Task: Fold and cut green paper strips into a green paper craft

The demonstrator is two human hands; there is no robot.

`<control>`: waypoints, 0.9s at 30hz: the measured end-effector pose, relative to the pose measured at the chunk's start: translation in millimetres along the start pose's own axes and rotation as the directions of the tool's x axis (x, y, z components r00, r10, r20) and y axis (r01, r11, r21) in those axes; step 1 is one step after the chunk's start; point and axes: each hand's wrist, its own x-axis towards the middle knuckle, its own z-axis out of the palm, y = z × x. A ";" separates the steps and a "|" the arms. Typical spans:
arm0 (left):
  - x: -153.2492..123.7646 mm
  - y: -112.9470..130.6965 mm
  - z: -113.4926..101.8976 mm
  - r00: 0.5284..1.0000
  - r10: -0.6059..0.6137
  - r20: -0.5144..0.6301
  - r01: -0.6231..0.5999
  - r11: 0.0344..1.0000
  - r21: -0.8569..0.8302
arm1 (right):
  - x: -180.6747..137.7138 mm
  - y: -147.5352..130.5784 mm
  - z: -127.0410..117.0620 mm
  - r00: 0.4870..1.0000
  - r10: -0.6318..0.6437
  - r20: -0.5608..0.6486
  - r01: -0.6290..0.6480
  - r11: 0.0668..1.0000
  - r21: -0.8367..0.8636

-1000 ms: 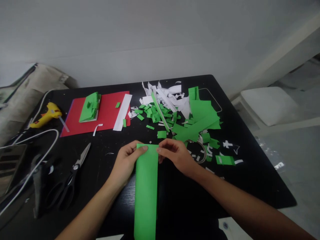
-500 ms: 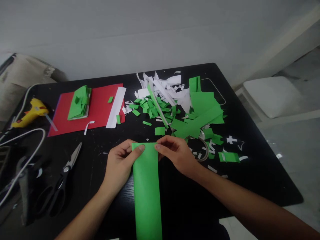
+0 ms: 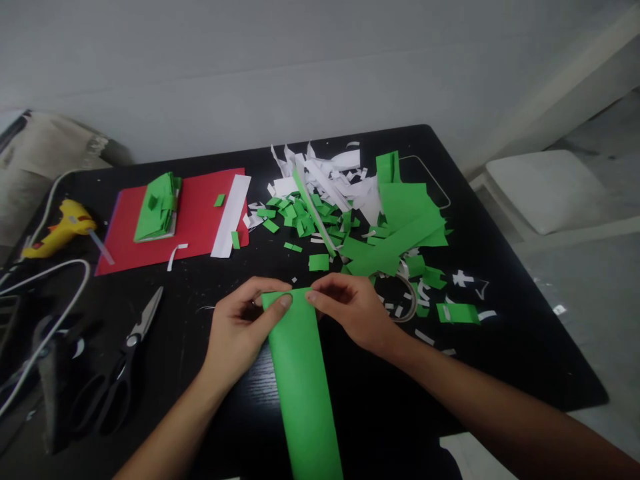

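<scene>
A long green paper strip (image 3: 303,380) stretches from the middle of the black table down past the bottom of the view. My left hand (image 3: 243,320) pinches its far left corner, thumb on top and fingers behind. At the far right corner, my right hand (image 3: 353,308) grips the same edge between thumb and fingers. The fingertips under the paper are hidden. Just beyond my hands lies a small green paper piece (image 3: 319,263).
Scissors (image 3: 133,343) and a yellow glue gun (image 3: 73,223) lie left, near white cables. Folded green paper (image 3: 157,207) sits on a red sheet (image 3: 203,203). Green scraps (image 3: 410,207), white scraps (image 3: 325,170) and a tape roll (image 3: 411,303) are behind and right.
The strip's near end has swung to the right, so it now slants. My left fingers have shifted slightly inward along the top edge; my right hand stays nearly in place.
</scene>
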 end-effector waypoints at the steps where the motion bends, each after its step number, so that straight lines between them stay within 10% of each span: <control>1: 0.3 -0.2 -0.3 1.000 0.009 0.006 -0.009 1.000 0.017 | -0.2 -0.1 0.0 1.000 -0.005 0.002 0.005 1.000 -0.013; 12: 5.3 -3.5 1.5 0.991 0.086 0.099 -0.094 0.992 0.082 | -1.9 1.3 2.0 1.000 -0.008 0.013 0.009 0.995 -0.100; 27: 7.2 -20.7 -6.1 0.977 -0.136 0.166 0.164 0.972 -0.169 | -2.0 -1.8 1.9 0.977 0.060 0.202 -0.102 0.973 0.205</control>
